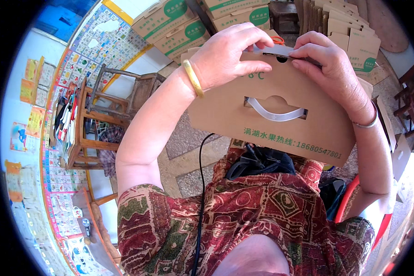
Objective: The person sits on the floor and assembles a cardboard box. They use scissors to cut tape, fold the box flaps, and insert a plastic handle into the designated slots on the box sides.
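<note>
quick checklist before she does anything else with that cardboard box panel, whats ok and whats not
1. Left hand grips the top edge of the cardboard panel: ok.
2. Right hand grips the same edge on the other side: ok.
3. White plastic handle strap sits in the cut-out slot: ok, it shows through, curved.
4. Strap ends locked behind the panel: cannot tell, hidden.
5. Small notch at the top edge lined up between the fingers: ok, visible and unobstructed.
6. Black cable clear of the panel: ok, it hangs below, over the patterned clothing.
</note>
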A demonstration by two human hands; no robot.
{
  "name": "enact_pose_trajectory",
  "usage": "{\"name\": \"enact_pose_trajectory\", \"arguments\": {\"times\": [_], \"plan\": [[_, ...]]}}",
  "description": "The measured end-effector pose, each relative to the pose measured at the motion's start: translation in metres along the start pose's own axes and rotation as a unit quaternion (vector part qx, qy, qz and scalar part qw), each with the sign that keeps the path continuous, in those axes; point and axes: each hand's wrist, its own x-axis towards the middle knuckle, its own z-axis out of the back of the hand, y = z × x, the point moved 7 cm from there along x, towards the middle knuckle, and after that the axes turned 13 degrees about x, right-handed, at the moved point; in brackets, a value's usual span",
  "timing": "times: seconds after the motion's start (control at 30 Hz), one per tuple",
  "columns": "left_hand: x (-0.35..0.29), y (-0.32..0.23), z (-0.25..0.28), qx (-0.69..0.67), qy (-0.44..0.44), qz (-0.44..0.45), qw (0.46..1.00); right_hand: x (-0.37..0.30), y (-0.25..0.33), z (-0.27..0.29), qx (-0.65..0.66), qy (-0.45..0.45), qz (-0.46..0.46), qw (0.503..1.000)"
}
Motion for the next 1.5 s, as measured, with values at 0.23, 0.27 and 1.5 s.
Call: {"name": "enact_pose_trajectory", "arguments": {"times": [0.23, 0.27, 1.5], "plan": [[0.000, 0.005, -0.014, 0.021, -0.035, -0.043, 0.998, 0.000, 0.006, -0.001, 0.035, 0.000, -0.037, 0.999], [0.000, 0.004, -0.015, 0.017, -0.027, -0.018, 0.999, 0.000, 0.004, -0.002, 0.048, 0.003, -0.053, 0.997], [-0.003, -0.014, -0.033, 0.193, -0.114, -0.078, 0.971, 0.003, 0.002, -0.013, -0.218, -0.009, 0.036, 0.975]]}}
